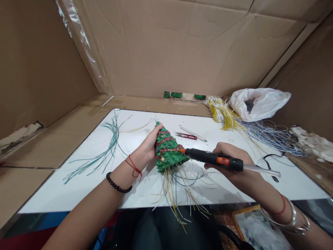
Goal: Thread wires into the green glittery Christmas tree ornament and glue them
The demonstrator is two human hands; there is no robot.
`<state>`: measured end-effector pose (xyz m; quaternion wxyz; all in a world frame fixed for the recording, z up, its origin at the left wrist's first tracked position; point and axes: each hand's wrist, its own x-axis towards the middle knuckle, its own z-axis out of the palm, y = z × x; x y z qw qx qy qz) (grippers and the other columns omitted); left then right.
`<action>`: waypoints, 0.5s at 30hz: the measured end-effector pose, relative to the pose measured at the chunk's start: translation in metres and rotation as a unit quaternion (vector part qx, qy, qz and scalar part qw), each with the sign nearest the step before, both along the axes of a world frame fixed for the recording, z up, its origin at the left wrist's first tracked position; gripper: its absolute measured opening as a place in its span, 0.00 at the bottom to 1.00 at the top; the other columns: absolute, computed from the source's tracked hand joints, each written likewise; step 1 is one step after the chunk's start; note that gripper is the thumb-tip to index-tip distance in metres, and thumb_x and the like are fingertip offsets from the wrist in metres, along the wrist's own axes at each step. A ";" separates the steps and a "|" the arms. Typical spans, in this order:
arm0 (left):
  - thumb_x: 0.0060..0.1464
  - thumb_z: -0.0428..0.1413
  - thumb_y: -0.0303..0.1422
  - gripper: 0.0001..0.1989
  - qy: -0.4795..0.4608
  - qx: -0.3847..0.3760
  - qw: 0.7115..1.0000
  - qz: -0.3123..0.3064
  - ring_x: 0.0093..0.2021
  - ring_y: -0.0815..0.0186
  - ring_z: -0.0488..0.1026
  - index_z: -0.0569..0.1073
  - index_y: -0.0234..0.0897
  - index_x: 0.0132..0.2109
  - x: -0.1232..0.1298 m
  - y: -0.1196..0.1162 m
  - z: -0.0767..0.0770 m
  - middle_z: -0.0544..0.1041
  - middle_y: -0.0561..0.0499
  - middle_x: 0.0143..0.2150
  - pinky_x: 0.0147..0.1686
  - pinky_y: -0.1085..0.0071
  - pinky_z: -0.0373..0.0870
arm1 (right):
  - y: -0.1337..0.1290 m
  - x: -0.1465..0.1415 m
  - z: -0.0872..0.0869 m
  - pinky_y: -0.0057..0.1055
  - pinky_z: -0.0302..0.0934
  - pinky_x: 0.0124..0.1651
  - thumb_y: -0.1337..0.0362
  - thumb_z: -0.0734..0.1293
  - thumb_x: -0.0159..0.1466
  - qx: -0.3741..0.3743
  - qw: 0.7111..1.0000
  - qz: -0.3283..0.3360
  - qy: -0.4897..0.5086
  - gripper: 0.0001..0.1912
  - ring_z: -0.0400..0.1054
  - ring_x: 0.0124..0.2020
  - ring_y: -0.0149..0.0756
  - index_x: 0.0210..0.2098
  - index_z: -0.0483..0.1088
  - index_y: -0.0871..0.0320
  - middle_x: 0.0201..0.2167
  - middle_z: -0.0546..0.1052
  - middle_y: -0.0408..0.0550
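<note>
My left hand (152,140) is closed round the upper left side of a small green Christmas tree (169,158), which has red garland bands and a star at its tip. Yellow, white and green wires (170,194) hang out from the tree's base. My right hand (231,156) grips a black and orange glue gun (214,159) with a clear glue stick in its rear. The gun's orange nozzle is at the right edge of the tree, by a red band; whether it touches cannot be made out. Behind the tree lie red snips (187,136) and a white pen-like tool (194,133).
Green wires (111,139) lie on the left of the white board (140,191). At the back right are yellow wires (225,114), bluish wires (267,133) and a white plastic bag (260,102). Cardboard walls (166,45) surround the board. A black cable (269,163) lies at right.
</note>
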<state>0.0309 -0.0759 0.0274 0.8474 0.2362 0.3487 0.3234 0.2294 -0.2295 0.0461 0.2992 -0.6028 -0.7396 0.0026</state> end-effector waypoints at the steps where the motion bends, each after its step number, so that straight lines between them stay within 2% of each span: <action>1: 0.58 0.52 0.41 0.19 -0.001 -0.001 1.000 -0.001 0.18 0.66 0.69 0.63 0.36 0.23 0.000 0.000 0.000 0.70 0.49 0.17 0.24 0.69 0.67 | 0.000 0.000 0.000 0.26 0.54 0.26 0.66 0.66 0.59 -0.002 1.000 -0.002 0.001 0.08 0.63 0.23 0.30 0.25 0.64 0.55 0.22 0.71 0.41; 15: 0.53 0.57 0.41 0.17 -0.018 -0.005 1.000 0.000 0.19 0.67 0.68 0.65 0.36 0.23 -0.001 0.003 -0.007 0.70 0.50 0.18 0.26 0.68 0.67 | 0.000 -0.003 0.006 0.26 0.52 0.24 0.61 0.70 0.58 -0.004 1.000 -0.008 0.027 0.12 0.59 0.21 0.28 0.24 0.63 0.55 0.20 0.68 0.39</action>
